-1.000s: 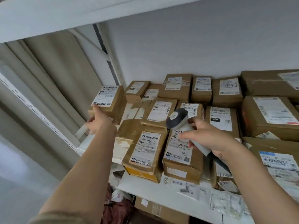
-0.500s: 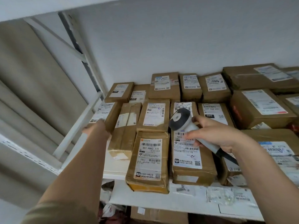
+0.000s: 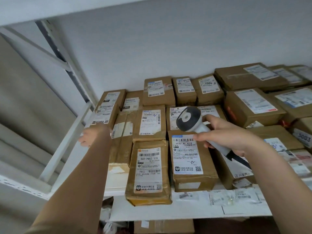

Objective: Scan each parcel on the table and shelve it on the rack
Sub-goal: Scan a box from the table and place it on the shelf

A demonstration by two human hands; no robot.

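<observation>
The small brown parcel with a white label lies at the left end of the white rack shelf, in front of another small box. My left hand is at its near end, and its fingers hold nothing I can see. My right hand grips the handle of a white and grey barcode scanner. The scanner's head hangs over the labelled parcels in the middle of the shelf.
Several brown cardboard parcels with white labels fill the shelf in rows, with larger boxes at the right. White rack posts and a diagonal brace stand at the left. Another shelf board runs overhead. Flat plastic mailers lie along the front edge.
My left hand carried the small parcel from the air down onto the shelf's left end and has drawn back a little. The scanner hand stayed roughly in place.
</observation>
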